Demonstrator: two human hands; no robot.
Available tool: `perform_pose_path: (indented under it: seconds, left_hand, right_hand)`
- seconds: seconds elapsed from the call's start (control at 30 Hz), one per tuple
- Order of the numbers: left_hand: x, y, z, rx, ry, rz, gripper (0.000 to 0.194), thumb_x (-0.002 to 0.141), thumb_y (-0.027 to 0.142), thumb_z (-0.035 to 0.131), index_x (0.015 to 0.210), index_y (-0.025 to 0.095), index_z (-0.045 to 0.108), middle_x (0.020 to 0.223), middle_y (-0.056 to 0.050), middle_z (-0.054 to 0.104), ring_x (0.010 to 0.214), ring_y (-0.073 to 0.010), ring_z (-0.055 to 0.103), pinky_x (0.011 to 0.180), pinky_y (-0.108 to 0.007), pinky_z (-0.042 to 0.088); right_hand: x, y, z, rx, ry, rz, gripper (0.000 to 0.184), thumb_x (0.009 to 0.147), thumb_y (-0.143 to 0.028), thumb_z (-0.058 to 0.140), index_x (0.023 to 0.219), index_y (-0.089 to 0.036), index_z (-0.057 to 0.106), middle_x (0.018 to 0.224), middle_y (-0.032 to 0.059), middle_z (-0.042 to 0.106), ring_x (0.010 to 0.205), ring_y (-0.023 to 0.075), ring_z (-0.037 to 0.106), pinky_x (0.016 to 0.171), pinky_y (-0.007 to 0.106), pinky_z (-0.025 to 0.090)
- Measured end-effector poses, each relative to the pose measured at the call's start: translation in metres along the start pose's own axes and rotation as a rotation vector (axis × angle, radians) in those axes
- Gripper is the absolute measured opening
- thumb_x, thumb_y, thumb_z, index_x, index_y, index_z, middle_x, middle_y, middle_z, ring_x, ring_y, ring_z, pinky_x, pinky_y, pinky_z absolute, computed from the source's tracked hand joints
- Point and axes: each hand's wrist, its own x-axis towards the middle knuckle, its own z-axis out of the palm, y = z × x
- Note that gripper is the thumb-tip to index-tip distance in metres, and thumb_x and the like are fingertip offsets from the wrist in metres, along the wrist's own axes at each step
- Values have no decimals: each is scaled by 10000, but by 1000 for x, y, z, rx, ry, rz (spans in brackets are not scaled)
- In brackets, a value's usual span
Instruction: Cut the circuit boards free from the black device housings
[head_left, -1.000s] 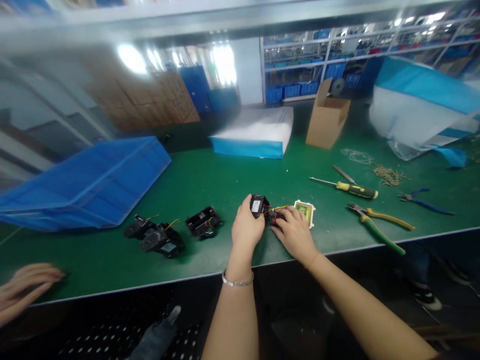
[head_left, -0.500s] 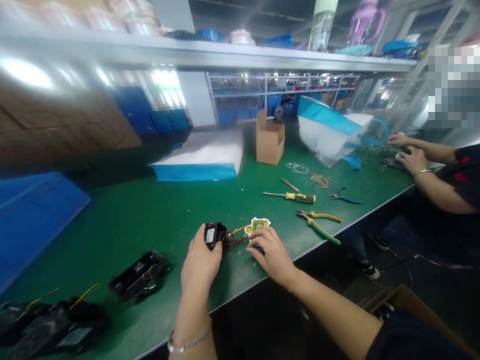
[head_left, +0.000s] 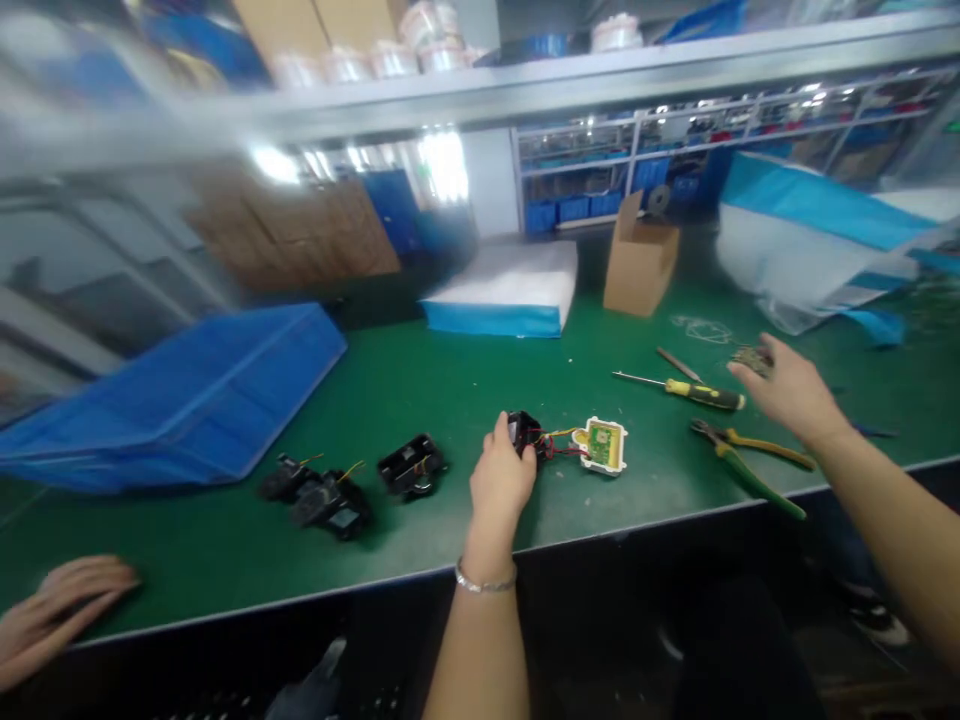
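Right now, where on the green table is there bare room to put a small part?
The widest bare patch lies between the bin, the white pack and the open housing. A smaller one separates the white case from the yellow-green pliers. Around the right hand, screwdriver and pile leave little room.

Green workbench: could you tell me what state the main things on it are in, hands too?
Left hand, gripping the black plastic housing.
Right hand, at the pile of small tan pieces; grip unclear.
White-rimmed casing with green circuit board, open side up, wired to the housing.
Brown cardboard box, open, flap up.
Yellow-and-green-handled pliers, handles spread.
Yellow-and-black screwdriver, lying flat.
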Motion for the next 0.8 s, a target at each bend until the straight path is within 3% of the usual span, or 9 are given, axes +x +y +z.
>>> perform_pose_path:
  seconds: [0.13, 0.27, 0.37, 0.57, 0.7, 0.8]
  left_hand:
    - [-3, 0, 1, -9, 8, 3, 673, 859, 399, 489, 1476, 298, 241, 1301, -128, 531, 1002, -279, 643, 829, -377, 498]
    - [-5, -2, 3, -12, 17, 34, 680, 862, 387, 492, 1478, 383, 204, 1295, -88, 506, 944, -239, 657, 796, -337, 507]
    - [-6, -4, 3, -15, 17, 51, 696, 860, 396, 500, 1475, 424, 175, 1363, -80, 437, 960, -232, 654, 816, -342, 510]
    - [-7, -3, -2, 13, 14, 65, 665, 882, 373, 467, 1470, 452, 165, 1404, -74, 408, 966, -236, 653, 836, -367, 516]
    - [-8, 2, -5, 46, 14, 50, 565, 892, 375, 452, 1430, 458, 300, 1444, -54, 377, 976, -233, 650, 829, -360, 525]
    - [-8, 6, -5, 81, 36, 67, 501, 885, 383, 471, 1373, 470, 401, 1453, -30, 372, 981, -231, 646, 820, -363, 532]
  right_hand:
    - [-41, -44, 42, 186, -276, -326, 580, 832, -572, 570, 1248, -168, 594, 1229, 156, 612, 1152, 321, 558, 953, 473, 437]
    - [-87, -84, 85, 246, -405, -339, 734, 806, -628, 571, 1367, -166, 472, 1352, 154, 522, 1257, 332, 463, 1033, 510, 387]
    - [-102, -92, 104, 232, -401, -307, 835, 750, -669, 607, 1374, -135, 454, 1339, 176, 521, 1248, 345, 458, 1031, 516, 384]
    - [-113, -94, 100, 345, -309, -301, 861, 690, -611, 708, 1386, -186, 433, 1223, 125, 570, 1123, 291, 547, 986, 455, 435]
    - [-120, -103, 87, 396, -187, -301, 859, 681, -514, 759, 1405, -208, 411, 1233, 120, 503, 1126, 277, 533, 987, 425, 449]
    - [-124, -108, 81, 348, -39, -317, 721, 730, -392, 745, 1374, -241, 456, 1237, 117, 474, 1142, 285, 507, 994, 451, 443]
